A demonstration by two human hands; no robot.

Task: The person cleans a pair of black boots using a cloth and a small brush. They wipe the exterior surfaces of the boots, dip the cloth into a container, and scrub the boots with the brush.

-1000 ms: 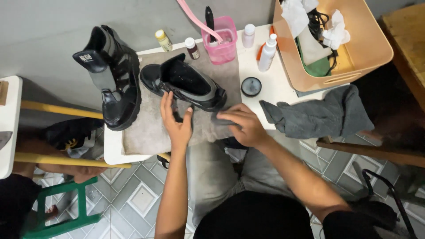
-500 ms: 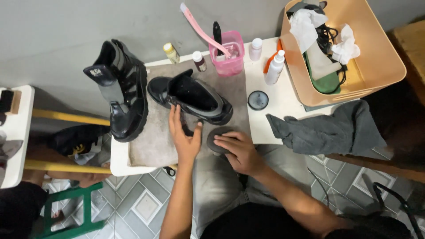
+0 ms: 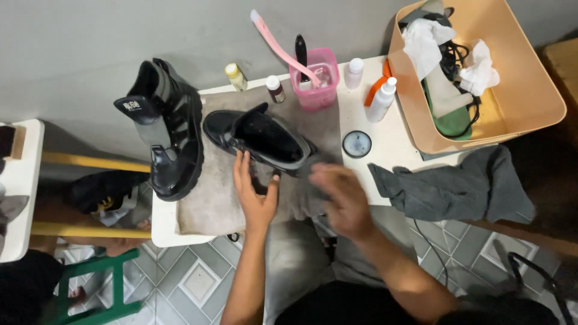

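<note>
A black boot lies on its side on a grey towel spread over a small white table. My left hand rests against the boot's near side, fingers up along the sole and thumb spread round it. My right hand hovers just right of the boot over the towel's edge. It is blurred with motion, so I cannot tell what is in it. The second black boot stands upright on the towel's left end.
A round open tin sits right of the boot. Behind are a pink cup with brushes, small bottles, and a white spray bottle. A beige basket and a grey cloth lie right; a green stool stands lower left.
My right hand has lifted off the towel near the boot and swung to the right, now blurred. My left hand stays on the boot. The camera has shifted slightly.
</note>
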